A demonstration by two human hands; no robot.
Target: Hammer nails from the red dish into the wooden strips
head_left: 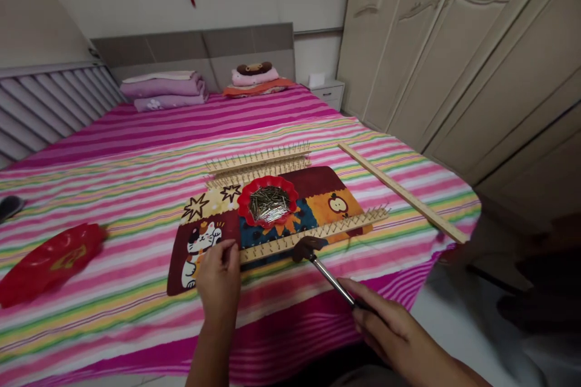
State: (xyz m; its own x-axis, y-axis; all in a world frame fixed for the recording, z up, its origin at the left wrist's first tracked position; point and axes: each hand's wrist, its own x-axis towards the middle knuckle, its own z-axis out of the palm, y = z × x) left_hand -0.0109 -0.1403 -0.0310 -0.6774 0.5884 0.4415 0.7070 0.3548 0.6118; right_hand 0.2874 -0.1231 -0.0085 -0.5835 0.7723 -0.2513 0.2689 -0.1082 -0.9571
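A hammer (pixel 333 280) with a dark head and shiny metal shaft is gripped by its dark handle in my right hand (pixel 390 323). Its head is close to the near edge of a long wooden strip (pixel 290 242), from which a row of thin nails sticks up. At the strip's left end, my left hand (pixel 220 275) is closed in a pinch; whatever lies between its fingertips is hidden. Just beyond the strip, a red scalloped bowl (pixel 244 205) holds many loose nails (pixel 270 202). Bowl and strip rest on a patterned mat (pixel 179 269) with a cat picture.
Behind the bowl lie more wooden strips (pixel 258 161) full of nails. A bare wooden strip (pixel 403 193) lies at the right, reaching the bed's edge. On the left are a red dish-like object (pixel 49 263) and a dark object (pixel 9 205). Striped bedding (pixel 127 242) lies beneath everything.
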